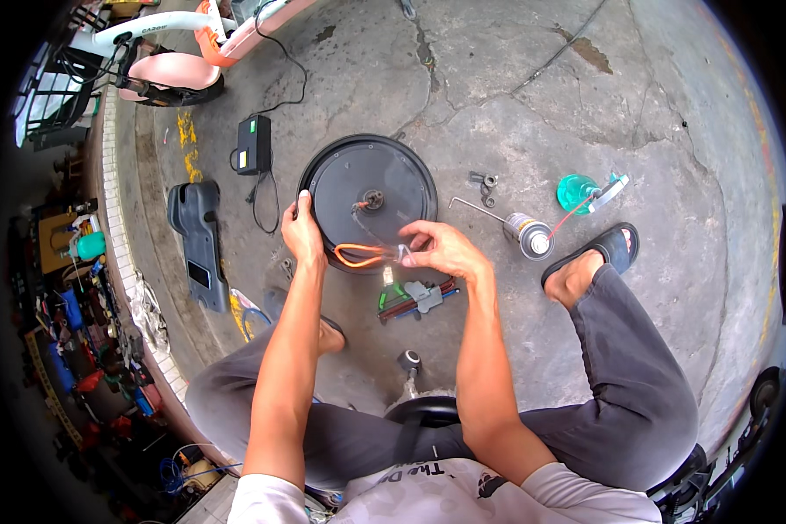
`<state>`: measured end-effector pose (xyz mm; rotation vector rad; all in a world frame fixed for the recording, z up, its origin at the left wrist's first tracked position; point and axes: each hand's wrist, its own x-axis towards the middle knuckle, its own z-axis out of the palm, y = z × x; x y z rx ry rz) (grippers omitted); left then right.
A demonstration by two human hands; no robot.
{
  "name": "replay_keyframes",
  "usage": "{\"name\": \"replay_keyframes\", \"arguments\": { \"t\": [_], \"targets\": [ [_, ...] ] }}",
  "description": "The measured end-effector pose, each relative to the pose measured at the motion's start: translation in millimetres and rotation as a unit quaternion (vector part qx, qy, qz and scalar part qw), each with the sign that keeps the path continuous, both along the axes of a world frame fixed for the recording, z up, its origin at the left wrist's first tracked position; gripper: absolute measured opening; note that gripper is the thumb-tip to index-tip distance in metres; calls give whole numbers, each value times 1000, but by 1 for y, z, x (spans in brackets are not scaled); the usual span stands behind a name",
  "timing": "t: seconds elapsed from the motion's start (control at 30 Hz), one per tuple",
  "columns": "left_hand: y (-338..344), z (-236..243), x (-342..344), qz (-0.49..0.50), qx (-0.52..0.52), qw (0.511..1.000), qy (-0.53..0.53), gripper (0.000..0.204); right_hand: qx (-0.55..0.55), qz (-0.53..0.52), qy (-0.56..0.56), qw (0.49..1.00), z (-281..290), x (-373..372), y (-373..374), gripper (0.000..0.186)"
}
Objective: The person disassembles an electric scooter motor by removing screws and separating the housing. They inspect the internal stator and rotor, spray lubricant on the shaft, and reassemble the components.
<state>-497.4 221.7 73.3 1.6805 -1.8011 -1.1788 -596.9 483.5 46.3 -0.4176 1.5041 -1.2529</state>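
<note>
A white shirt (410, 493) is closest, with the person's dark grey trousers (637, 393) spread to either side. Between the knees, on the concrete floor (533, 349), sits a round black wheel (349, 175), its flat face and central axle turned upward. The left hand (304, 234) clasps the wheel's rim on the left side, thumb laid on the edge. A loop of orange wire (351, 262) lies over the wheel's near edge, reaching toward the right hand (445, 251). That hand has its thumb and fingers curled toward each other around something pale at the wire's end; blur hides whether they pinch it.

Just below the wheel are a green-handled tool (391, 295) and a grey clip-like piece (424, 298). To the right, a few small metal parts (487, 188) lie near a spray can (533, 237) with a red straw, and beside that is a teal bottle (576, 192). To the left are a black charger (253, 144) with its cord and a long dark plastic cover (197, 249). A pink and white scooter (183, 70) stands at upper left.
</note>
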Motion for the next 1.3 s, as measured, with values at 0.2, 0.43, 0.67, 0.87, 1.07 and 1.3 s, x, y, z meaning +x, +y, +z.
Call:
{"name": "replay_keyframes", "arguments": {
  "t": [0.2, 0.43, 0.67, 0.87, 1.07, 1.3],
  "targets": [
    [2, -2, 3, 0, -13, 1000, 1, 65, 31, -60, 39, 997, 11, 11, -13, 44],
    [-1, -5, 6, -5, -6, 1000, 9, 65, 68, -85, -7, 994, 5, 5, -13, 52],
    [-4, -8, 13, -10, -26, 1000, 8, 65, -65, -238, -134, 960, 37, -4, -4, 53],
    [3, 0, 3, 4, 10, 999, 41, 65, -258, -353, -390, 811, 48, -3, -28, 45],
    [-10, -1, 9, 5, -1, 1000, -2, 73, -235, -381, -420, 789, 27, -5, -46, 17],
    [3, 2, -3, 29, -41, 998, -32, 62, -49, -473, -209, 854, 4, -7, -36, 27]
  ]
}}
